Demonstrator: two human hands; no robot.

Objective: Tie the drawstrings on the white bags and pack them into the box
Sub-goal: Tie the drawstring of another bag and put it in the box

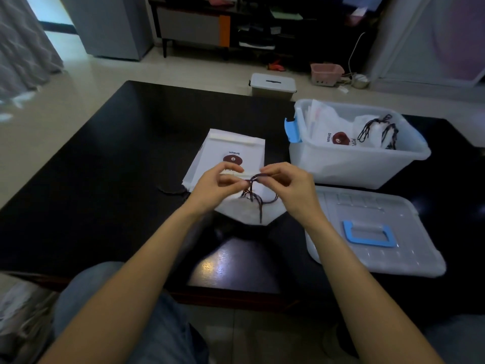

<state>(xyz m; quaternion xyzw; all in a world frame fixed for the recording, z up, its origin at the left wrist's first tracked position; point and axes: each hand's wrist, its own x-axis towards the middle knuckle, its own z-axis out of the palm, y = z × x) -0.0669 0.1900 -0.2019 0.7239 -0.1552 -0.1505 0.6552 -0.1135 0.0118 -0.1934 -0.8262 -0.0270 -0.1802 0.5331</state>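
Knot-tying step underway: left hand (219, 183) & right hand (284, 183) each pinch the dark drawstrings (256, 191) w/ curled fingertips, a small loop arched between them, loose ends trailing down over the white bag (249, 210) lying on the black table (105, 166) at the near edge of a stack of untied bags (231, 151). Box (354, 164) sits open just to the right, already holding tied bags (372, 131); its lid (375, 232) lies flat nearer the person. Next, prob: pull loop snug w/o losing either end, then lift bag into box. Knot itself too small to judge.
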